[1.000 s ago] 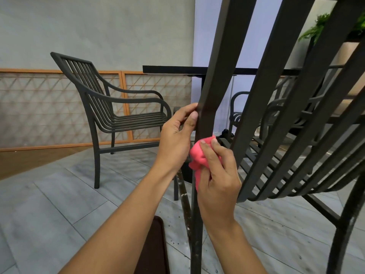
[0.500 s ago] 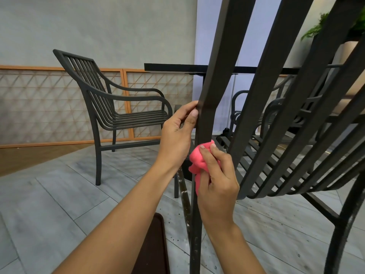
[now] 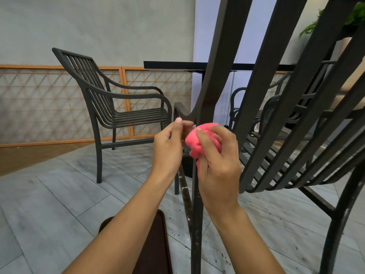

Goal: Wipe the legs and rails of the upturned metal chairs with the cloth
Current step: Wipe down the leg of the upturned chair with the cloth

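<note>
Both hands (image 3: 197,151) bunch pink cloth (image 3: 199,143) beside chair leg (image 3: 217,72)

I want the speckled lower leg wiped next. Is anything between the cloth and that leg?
Nothing visible. The right hand holds the pink cloth right at the leg, whose dirty stretch runs bare below it. The left hand is beside it, off to the left.
</note>
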A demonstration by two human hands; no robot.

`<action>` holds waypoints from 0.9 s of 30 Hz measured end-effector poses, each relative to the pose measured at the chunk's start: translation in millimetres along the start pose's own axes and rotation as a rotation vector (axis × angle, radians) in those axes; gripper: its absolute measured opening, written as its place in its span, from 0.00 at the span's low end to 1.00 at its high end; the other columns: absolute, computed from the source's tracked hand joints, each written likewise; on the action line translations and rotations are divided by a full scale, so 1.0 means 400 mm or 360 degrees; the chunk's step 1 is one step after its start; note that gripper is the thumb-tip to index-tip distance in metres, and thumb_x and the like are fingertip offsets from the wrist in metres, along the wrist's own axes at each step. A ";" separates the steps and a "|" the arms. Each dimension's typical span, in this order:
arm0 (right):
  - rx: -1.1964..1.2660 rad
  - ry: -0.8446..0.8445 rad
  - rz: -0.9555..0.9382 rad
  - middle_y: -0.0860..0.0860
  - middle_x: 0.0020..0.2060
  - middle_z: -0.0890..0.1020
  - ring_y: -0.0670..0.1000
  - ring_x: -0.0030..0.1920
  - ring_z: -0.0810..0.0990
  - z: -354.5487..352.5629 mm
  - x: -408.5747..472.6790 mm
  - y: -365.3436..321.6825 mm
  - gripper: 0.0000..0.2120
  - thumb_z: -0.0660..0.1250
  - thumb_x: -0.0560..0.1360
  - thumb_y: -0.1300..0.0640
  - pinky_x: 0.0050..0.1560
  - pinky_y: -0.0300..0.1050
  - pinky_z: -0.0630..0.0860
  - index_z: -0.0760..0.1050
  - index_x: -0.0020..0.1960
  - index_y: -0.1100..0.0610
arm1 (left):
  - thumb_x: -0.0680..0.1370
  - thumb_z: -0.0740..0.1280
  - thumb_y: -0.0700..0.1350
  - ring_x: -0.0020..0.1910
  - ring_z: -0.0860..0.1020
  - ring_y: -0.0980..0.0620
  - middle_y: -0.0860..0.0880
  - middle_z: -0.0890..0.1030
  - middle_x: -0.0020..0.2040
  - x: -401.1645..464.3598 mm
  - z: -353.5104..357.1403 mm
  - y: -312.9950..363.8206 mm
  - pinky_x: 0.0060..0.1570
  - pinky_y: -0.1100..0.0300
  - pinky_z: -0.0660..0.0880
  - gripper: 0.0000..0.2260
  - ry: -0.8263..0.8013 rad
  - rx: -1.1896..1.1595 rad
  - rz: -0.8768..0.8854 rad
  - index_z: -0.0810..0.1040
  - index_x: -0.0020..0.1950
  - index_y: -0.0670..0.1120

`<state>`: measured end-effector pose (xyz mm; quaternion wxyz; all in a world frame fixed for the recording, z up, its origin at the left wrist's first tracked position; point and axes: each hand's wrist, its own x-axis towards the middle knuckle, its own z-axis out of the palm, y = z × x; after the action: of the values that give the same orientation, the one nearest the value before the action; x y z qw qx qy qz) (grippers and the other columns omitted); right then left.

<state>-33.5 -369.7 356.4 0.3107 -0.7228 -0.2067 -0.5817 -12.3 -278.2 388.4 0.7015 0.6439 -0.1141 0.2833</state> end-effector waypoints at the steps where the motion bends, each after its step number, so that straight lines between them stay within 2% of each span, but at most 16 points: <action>1: -0.0067 -0.0027 -0.0005 0.57 0.57 0.74 0.54 0.53 0.73 0.003 0.010 -0.005 0.13 0.63 0.75 0.63 0.45 0.45 0.79 0.77 0.58 0.62 | 0.81 0.55 0.49 0.42 0.81 0.53 0.47 0.82 0.40 -0.001 0.000 0.003 0.41 0.62 0.77 0.17 -0.0045 -0.0033 -0.0042 0.81 0.44 0.46; 4: -0.0293 -0.0100 -0.0004 0.58 0.58 0.76 0.53 0.52 0.68 0.015 0.017 -0.010 0.13 0.62 0.75 0.61 0.44 0.39 0.73 0.77 0.58 0.61 | 0.82 0.54 0.49 0.37 0.81 0.56 0.45 0.82 0.38 -0.002 0.008 0.010 0.37 0.66 0.78 0.18 -0.0094 -0.0100 -0.0145 0.81 0.45 0.43; 7: -0.0354 -0.0095 0.0030 0.57 0.59 0.76 0.53 0.51 0.68 0.026 -0.003 -0.004 0.14 0.60 0.76 0.61 0.46 0.36 0.70 0.77 0.59 0.61 | 0.82 0.55 0.47 0.33 0.79 0.59 0.47 0.80 0.35 -0.007 0.013 0.009 0.31 0.68 0.75 0.17 -0.0105 -0.0153 -0.0182 0.81 0.44 0.42; 10: -0.0353 -0.0077 0.0057 0.56 0.58 0.77 0.52 0.49 0.68 0.031 -0.027 0.003 0.13 0.63 0.75 0.63 0.45 0.34 0.67 0.78 0.58 0.60 | 0.80 0.59 0.45 0.31 0.78 0.61 0.54 0.78 0.29 -0.014 0.007 0.004 0.33 0.69 0.74 0.12 -0.0121 -0.0099 -0.0103 0.80 0.42 0.44; 13: -0.0359 -0.0129 0.0055 0.55 0.58 0.75 0.52 0.47 0.67 0.034 -0.051 0.009 0.14 0.65 0.74 0.65 0.42 0.34 0.68 0.78 0.59 0.60 | 0.78 0.63 0.45 0.29 0.74 0.61 0.55 0.75 0.25 -0.014 0.003 0.002 0.34 0.69 0.73 0.10 -0.0168 -0.0031 -0.0016 0.78 0.37 0.46; 16: -0.0317 -0.0154 0.0062 0.52 0.58 0.72 0.51 0.46 0.66 0.033 -0.067 0.011 0.14 0.65 0.73 0.65 0.38 0.35 0.72 0.78 0.59 0.60 | 0.75 0.66 0.45 0.31 0.75 0.62 0.57 0.77 0.28 -0.013 0.003 0.000 0.34 0.70 0.73 0.06 -0.0169 -0.0028 -0.0030 0.79 0.39 0.46; 19: -0.0297 -0.0136 0.0071 0.51 0.58 0.70 0.51 0.46 0.65 0.037 -0.081 0.016 0.16 0.67 0.72 0.67 0.38 0.35 0.71 0.78 0.59 0.60 | 0.74 0.68 0.44 0.33 0.76 0.63 0.58 0.79 0.31 -0.015 0.002 -0.003 0.36 0.70 0.74 0.03 -0.0169 -0.0069 -0.0048 0.80 0.44 0.46; 23: -0.0328 -0.0123 0.0060 0.55 0.54 0.78 0.51 0.44 0.66 0.046 -0.108 0.025 0.17 0.71 0.69 0.68 0.39 0.37 0.72 0.78 0.58 0.62 | 0.72 0.70 0.44 0.35 0.78 0.62 0.53 0.80 0.38 -0.016 0.001 -0.004 0.39 0.69 0.76 0.04 -0.0154 -0.0064 -0.0074 0.80 0.45 0.46; 27: -0.0329 -0.0107 0.0046 0.57 0.51 0.81 0.51 0.43 0.66 0.050 -0.139 0.035 0.17 0.72 0.68 0.68 0.45 0.38 0.68 0.79 0.56 0.63 | 0.73 0.69 0.42 0.36 0.80 0.62 0.53 0.81 0.37 -0.018 0.003 -0.002 0.37 0.68 0.77 0.03 -0.0160 -0.0090 -0.0097 0.80 0.46 0.45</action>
<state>-23.5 -362.5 297.1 0.2357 -0.7731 -0.1454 -0.5706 -17.4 -281.3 384.1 0.7211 0.6405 -0.1375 0.2257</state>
